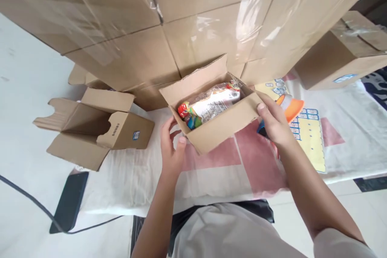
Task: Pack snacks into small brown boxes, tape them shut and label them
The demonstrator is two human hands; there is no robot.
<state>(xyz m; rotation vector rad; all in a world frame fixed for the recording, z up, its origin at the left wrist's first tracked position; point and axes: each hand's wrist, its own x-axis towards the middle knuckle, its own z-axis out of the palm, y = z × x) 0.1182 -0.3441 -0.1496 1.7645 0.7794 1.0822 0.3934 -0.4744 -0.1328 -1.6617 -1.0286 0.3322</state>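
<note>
Left grip (171,148) and right grip (273,120) clamped on open carton (216,129); snack packet (211,104), probably noodles, inside.

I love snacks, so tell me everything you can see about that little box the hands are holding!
The small cardboard box is plain brown, open at the top, with one flap standing up at the back. It is tilted and held over the cloth-covered surface. The left hand grips its near left corner and the right hand its right end. Inside lies a crinkly snack packet, clear and white with red, green and blue ends.
</note>
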